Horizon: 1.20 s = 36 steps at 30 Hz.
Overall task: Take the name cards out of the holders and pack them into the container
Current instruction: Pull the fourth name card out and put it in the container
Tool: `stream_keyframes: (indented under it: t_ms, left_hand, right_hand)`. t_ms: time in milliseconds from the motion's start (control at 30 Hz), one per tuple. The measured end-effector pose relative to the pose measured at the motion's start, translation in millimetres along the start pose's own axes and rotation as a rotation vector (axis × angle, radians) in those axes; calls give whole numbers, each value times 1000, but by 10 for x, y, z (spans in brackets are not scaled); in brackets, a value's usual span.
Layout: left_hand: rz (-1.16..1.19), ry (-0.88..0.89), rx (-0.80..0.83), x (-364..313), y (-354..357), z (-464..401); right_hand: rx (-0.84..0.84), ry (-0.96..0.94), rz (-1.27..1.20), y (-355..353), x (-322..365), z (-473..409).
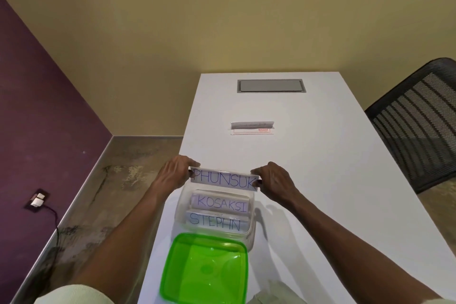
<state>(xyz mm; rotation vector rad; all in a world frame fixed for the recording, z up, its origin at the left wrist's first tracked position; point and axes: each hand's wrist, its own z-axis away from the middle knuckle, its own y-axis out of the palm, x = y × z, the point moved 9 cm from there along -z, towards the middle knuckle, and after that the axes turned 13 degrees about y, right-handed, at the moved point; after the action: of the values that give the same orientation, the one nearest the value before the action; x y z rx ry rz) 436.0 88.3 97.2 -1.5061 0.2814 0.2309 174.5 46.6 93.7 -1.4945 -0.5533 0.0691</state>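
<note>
I see open white table (320, 180) to the right of the clear container (250, 234) and beyond it, up to the lone holder (252, 128) standing mid-table. My near approach is blocked by the green lid (204, 271), which touches the container's near wall. The mesh chair (417, 126) crowds the table's right edge; the left edge drops to floor.

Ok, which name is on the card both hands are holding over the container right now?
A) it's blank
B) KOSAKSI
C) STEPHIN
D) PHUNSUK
D: the card held between the left hand and right hand reads PHUNSUK; KOSAKSI and STEPHIN already lie inside the clear container.
</note>
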Motion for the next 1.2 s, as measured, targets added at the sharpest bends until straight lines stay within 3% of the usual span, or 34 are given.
stream_keyframes:
  t_ms: [400, 733, 1200]
  left_hand:
    - [26, -33, 37, 308, 174, 100]
    - [-68, 46, 103, 239, 388, 78]
    - [-373, 168, 230, 106, 723, 65]
  right_hand:
    - [88, -31, 115, 324, 252, -17]
    - [126, -28, 303, 533, 243, -7]
    - [166, -24, 193, 843, 208, -50]
